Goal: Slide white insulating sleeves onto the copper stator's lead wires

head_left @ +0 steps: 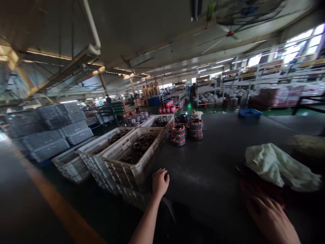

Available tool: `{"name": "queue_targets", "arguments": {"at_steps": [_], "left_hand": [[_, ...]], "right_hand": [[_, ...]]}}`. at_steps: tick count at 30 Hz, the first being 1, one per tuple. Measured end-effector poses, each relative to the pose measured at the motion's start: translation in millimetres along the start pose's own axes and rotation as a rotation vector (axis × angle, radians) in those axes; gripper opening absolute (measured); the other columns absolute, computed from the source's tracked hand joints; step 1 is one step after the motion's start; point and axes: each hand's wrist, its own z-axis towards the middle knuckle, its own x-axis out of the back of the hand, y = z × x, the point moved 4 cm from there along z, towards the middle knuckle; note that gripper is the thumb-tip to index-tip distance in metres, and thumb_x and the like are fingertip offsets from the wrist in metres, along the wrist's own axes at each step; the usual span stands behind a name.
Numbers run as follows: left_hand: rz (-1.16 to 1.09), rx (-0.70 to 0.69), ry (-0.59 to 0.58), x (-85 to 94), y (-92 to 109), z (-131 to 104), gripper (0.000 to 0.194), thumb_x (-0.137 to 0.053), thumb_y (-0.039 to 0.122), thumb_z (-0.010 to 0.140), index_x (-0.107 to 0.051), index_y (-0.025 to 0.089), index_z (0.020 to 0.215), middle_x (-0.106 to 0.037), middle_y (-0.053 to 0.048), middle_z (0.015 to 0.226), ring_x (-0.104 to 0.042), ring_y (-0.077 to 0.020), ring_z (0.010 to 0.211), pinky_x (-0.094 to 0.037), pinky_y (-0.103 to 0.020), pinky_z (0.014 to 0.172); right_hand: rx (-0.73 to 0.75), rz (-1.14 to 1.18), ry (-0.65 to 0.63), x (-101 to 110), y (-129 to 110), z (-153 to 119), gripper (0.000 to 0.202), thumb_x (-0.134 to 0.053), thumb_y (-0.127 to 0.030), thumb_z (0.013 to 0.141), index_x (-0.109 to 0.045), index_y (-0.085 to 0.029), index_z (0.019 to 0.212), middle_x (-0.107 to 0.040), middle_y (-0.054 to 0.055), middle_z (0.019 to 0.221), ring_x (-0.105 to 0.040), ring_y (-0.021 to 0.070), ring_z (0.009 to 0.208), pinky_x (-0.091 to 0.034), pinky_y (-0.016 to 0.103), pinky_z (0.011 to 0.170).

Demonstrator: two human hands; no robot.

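Observation:
My left hand (160,183) is over the left edge of a dark table (203,162), beside a white plastic crate (132,166) holding dark ring-shaped parts. Its fingers are curled, and whether they hold anything is hard to see. At the lower right, my right hand (273,217) rests low over the table near a dim red item (250,186); its fingertips are dark and blurred. A pale cloth or bag (276,166) lies crumpled just beyond that hand. Stacked wound rings (178,134) with red-orange edges stand farther back on the table, beside a second stack (195,128).
More white crates (76,162) stand left of the table, with grey crates (50,135) piled behind them. A blue tray (250,114) sits at the table's far side. Racks with white bundles (208,98) stand in the background.

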Motion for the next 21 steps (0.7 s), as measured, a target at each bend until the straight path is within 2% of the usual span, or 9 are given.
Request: {"name": "queue_targets", "arguments": {"at_steps": [2,6,10,16,19,21], "left_hand": [[0.0,-0.003,-0.017,0.8,0,2,0.023,-0.058,0.015,0.09,-0.067,0.018,0.111,-0.063,-0.008,0.123,-0.052,-0.0246,0.123,-0.037,-0.046,0.109],[-0.001,-0.001,-0.042,3.4,-1,2,0.023,-0.058,0.016,0.091,-0.067,0.018,0.113,-0.061,-0.008,0.126,-0.05,-0.025,0.125,-0.035,-0.046,0.11],[-0.005,0.014,-0.037,5.8,-1,-2,0.023,-0.058,0.015,0.091,-0.067,0.018,0.112,-0.061,-0.008,0.126,-0.05,-0.0242,0.125,-0.033,-0.045,0.111],[0.017,0.033,-0.037,5.0,1,-6,0.025,-0.06,0.015,0.091,-0.068,0.019,0.113,-0.061,-0.007,0.126,-0.049,-0.0235,0.126,-0.031,-0.044,0.113],[0.043,0.027,-0.043,5.0,2,-6,0.025,-0.058,0.015,0.092,-0.067,0.02,0.115,-0.06,-0.007,0.128,-0.049,-0.0239,0.126,-0.032,-0.045,0.112],[0.064,0.02,-0.053,5.4,2,-5,0.026,-0.057,0.015,0.092,-0.067,0.02,0.116,-0.06,-0.007,0.129,-0.048,-0.024,0.127,-0.032,-0.044,0.112]], "right_hand": [[0.002,-0.036,0.032,5,-9,2,0.045,-0.038,-0.049,0.089,-0.07,-0.021,0.104,-0.066,0.009,0.111,-0.062,0.0304,0.101,-0.051,0.048,0.086],[-0.003,-0.088,0.09,11,-17,4,0.043,-0.036,-0.046,0.093,-0.07,-0.021,0.097,-0.067,0.007,0.105,-0.063,0.0255,0.095,-0.051,0.041,0.081],[-0.013,-0.112,0.065,11,-19,3,0.044,-0.035,-0.044,0.092,-0.071,-0.019,0.091,-0.068,0.008,0.099,-0.063,0.0261,0.089,-0.05,0.04,0.078],[-0.019,-0.078,0.02,5,-13,6,0.043,-0.035,-0.042,0.091,-0.071,-0.018,0.094,-0.068,0.008,0.095,-0.061,0.0281,0.088,-0.051,0.042,0.077],[0.007,-0.019,0.085,15,-20,9,0.039,-0.037,-0.04,0.093,-0.07,-0.018,0.095,-0.068,0.008,0.096,-0.062,0.0277,0.089,-0.051,0.043,0.078],[0.03,0.079,0.179,30,-36,0,0.033,-0.041,-0.038,0.094,-0.067,-0.018,0.098,-0.067,0.009,0.102,-0.061,0.0264,0.096,-0.051,0.041,0.084]]}}
